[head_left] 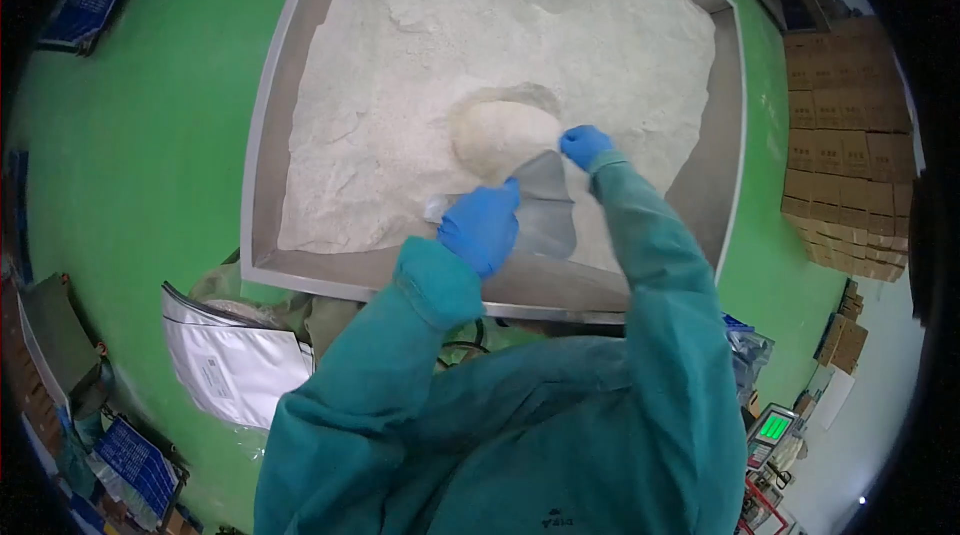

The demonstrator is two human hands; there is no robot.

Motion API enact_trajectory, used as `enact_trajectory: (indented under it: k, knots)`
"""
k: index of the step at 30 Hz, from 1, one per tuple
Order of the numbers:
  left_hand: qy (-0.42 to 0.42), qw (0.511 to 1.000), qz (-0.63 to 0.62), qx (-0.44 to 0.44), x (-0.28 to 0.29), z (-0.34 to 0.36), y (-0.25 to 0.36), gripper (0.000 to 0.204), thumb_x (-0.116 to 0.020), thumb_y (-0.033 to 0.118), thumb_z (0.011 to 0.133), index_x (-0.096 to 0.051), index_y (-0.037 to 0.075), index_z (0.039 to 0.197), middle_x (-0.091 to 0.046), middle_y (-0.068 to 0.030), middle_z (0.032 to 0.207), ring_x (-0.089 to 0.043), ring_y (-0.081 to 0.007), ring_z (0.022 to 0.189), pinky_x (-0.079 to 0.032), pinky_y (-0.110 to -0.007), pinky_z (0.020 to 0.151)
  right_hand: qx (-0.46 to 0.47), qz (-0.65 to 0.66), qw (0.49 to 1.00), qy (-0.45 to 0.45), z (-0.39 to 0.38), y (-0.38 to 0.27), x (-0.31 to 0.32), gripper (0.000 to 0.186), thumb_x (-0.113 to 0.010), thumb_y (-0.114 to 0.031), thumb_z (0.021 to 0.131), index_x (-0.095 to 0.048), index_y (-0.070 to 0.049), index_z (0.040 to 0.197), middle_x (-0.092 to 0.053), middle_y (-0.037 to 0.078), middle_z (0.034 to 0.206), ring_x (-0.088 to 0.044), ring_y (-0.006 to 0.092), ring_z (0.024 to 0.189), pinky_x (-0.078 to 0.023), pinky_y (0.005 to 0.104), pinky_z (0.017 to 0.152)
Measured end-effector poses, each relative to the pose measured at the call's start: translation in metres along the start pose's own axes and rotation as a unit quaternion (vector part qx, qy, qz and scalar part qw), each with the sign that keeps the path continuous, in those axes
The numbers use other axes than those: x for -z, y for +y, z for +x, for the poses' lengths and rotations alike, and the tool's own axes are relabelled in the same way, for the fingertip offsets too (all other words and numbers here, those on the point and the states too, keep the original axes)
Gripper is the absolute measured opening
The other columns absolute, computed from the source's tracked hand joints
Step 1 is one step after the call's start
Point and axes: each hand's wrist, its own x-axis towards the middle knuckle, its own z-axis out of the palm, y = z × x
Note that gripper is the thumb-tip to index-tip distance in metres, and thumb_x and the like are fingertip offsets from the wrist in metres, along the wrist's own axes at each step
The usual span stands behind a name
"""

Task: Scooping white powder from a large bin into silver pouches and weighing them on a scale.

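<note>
My left hand point(482, 227), in a blue glove, is wrapped round the handle of a grey metal scoop point(548, 223). The scoop's blade points right, low over the off-white powder point(380, 105) that fills a large metal tray point(257, 145). My right hand point(586, 146), also gloved in blue, is closed just beyond the scoop's blade. It sits at the right edge of a rounded patch of paler powder point(508, 135) with a raised, darker rim. Whether that patch is a hollow or a clear bag, I cannot tell. What my right fingers pinch is hidden.
The tray's front wall point(400, 287) runs close before my body. A white bag point(235, 365) stands on the green floor point(150, 155) at front left. Stacked cardboard boxes point(848, 140) rise at the right. A scale with a lit green display point(773, 426) is at lower right.
</note>
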Motion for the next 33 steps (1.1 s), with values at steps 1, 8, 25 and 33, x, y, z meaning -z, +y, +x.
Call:
enact_trajectory:
  k: [1,8,25,33]
  knots:
    - [-0.012,0.999,-0.022,0.038,0.008,0.003,0.002,0.042,-0.052,0.015,0.078,-0.051,0.004,0.119,-0.059,-0.0208,0.091,-0.057,-0.0362,0.087,-0.045,-0.046,0.079,0.014,-0.024,1.000,0.007,-0.023,-0.006,0.039,0.032,-0.050,-0.036,0.074,-0.068,-0.012,0.086,-0.064,0.015,0.090,-0.060,0.0339,0.084,-0.047,0.0401,0.078]
    - [0.031,0.999,-0.029,-0.005,-0.002,0.029,-0.031,0.042,-0.054,0.017,0.076,-0.054,0.003,0.116,-0.055,-0.0213,0.109,-0.051,-0.0362,0.104,-0.040,-0.041,0.091,0.041,-0.269,0.962,0.023,-0.161,-0.100,0.218,0.027,-0.052,-0.031,0.074,-0.068,-0.012,0.084,-0.065,0.012,0.088,-0.061,0.0323,0.082,-0.048,0.0400,0.073]
    - [-0.013,0.995,0.037,-0.087,-0.025,-0.011,0.016,0.036,-0.051,0.008,0.076,-0.049,0.000,0.112,-0.059,-0.0178,0.077,-0.059,-0.0339,0.070,-0.047,-0.045,0.060,0.030,-0.341,0.936,0.086,0.046,-0.066,0.120,0.026,-0.049,-0.024,0.079,-0.068,-0.009,0.091,-0.065,0.014,0.095,-0.063,0.0303,0.086,-0.050,0.0411,0.072]
    - [-0.009,0.999,0.035,-0.031,-0.018,-0.008,0.001,0.041,-0.049,0.010,0.079,-0.046,0.000,0.119,-0.059,-0.0163,0.079,-0.059,-0.0321,0.073,-0.047,-0.045,0.062,-0.010,0.033,0.999,-0.030,0.070,-0.066,-0.067,0.035,-0.052,-0.040,0.073,-0.068,-0.012,0.089,-0.064,0.011,0.098,-0.060,0.0313,0.092,-0.045,0.0395,0.084]
